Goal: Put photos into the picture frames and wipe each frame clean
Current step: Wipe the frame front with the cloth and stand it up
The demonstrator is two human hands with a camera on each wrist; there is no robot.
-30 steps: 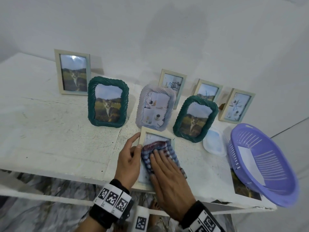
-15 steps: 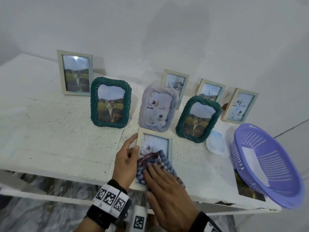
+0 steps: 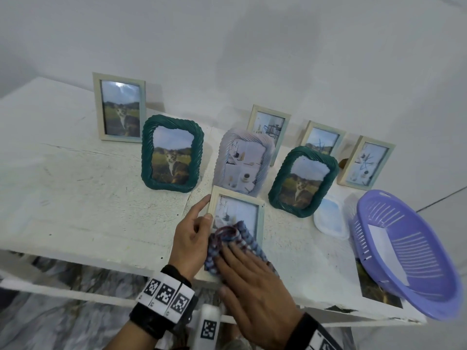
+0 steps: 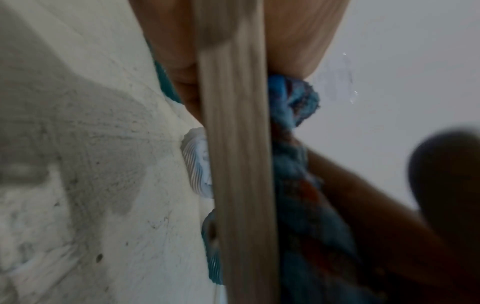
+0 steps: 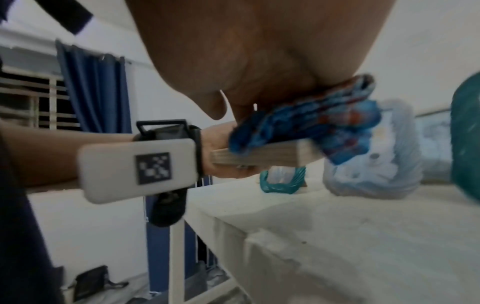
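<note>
Item in work: pale wooden picture frame [image 3: 260,218], photo fitted, held at the near edge of the white tabletop [image 3: 75,198], its near end raised off the surface as the right wrist view shows.

Left hand [image 3: 190,245]: fingers curled round the frame's left rail, thumb on its front face, forefinger stretched along the outer edge.

Right hand [image 3: 255,291]: fingers straight and together, pressing a blue-and-red checked cloth [image 3: 227,242] flat on the lower part of the glass.

Standing behind, upright:
- two dark green rope-edged frames [image 3: 173,154] [image 3: 303,183], each with a cat photo
- one pale lilac rope-edged frame [image 3: 242,164], between the green ones
- four plain pale frames [image 3: 118,108] [image 3: 269,128] [image 3: 322,138] [image 3: 366,164] nearer the wall.

To the right: a lilac plastic basket [image 3: 409,256] overhanging the tabletop's edge, paper inside; a loose photo [image 3: 374,291] partly under it; a clear lid-like piece [image 3: 331,219] just beside it.
</note>
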